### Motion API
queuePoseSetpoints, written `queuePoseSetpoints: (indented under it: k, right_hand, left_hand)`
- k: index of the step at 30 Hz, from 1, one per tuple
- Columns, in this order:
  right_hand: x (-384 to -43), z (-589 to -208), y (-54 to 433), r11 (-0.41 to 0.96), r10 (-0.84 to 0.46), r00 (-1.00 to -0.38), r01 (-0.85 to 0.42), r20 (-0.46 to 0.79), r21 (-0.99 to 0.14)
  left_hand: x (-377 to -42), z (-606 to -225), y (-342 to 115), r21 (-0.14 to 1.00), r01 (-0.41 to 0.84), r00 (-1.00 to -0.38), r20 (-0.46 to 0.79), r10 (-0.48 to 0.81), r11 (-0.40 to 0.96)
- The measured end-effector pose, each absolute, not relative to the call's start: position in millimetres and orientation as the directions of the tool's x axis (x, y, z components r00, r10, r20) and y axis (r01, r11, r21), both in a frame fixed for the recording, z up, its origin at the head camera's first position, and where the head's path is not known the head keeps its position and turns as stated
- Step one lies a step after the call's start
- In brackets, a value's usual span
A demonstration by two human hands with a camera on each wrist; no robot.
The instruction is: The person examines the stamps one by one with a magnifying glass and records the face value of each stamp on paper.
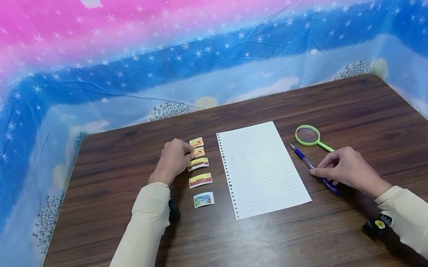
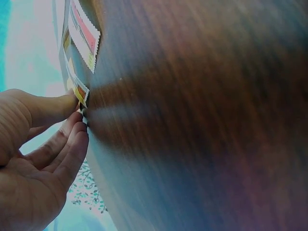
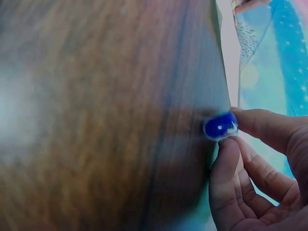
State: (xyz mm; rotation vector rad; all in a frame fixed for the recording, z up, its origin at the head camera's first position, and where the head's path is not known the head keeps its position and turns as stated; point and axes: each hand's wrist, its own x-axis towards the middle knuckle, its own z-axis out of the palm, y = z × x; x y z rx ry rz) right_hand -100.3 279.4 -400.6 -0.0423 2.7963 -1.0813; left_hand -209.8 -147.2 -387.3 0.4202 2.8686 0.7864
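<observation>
Postage stamps with perforated edges lie in a column left of the paper. Two orange-yellow stamps (image 1: 196,142) are at its far end, and my left hand (image 1: 174,158) pinches the nearer one at its left edge. In the left wrist view the thumb and fingertips of the left hand (image 2: 43,144) meet at that stamp's edge. My right hand (image 1: 352,169) holds a blue pen (image 1: 301,156) between thumb and fingers, its tip pointing away toward the paper's right edge. The pen's rounded blue end (image 3: 220,126) shows between the fingers in the right wrist view.
A lined, punched sheet of paper (image 1: 265,176) with faint writing lies between the hands. A green-rimmed magnifying glass (image 1: 307,135) lies beyond the pen. Two red-and-yellow stamps (image 1: 200,180) and a landscape stamp (image 1: 203,199) lie nearer on the wooden table (image 1: 256,255).
</observation>
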Motion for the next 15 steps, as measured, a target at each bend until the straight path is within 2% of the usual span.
queuePoseSetpoints:
  k: [7, 15]
  right_hand:
    - [-100.7, -392.1, 288.2, 0.720, -0.084, -0.994, -0.015, -0.067, -0.694]
    - [-106.8, -388.7, 302.1, 0.725, -0.028, -0.999, 0.002, -0.032, -0.688]
  left_hand:
    - [-209.1, -387.1, -146.8, 0.517, 0.220, -0.954, -0.061, 0.292, 0.827]
    - [-208.4, -386.9, -146.7, 0.525, 0.216, -0.955, -0.062, 0.290, 0.823]
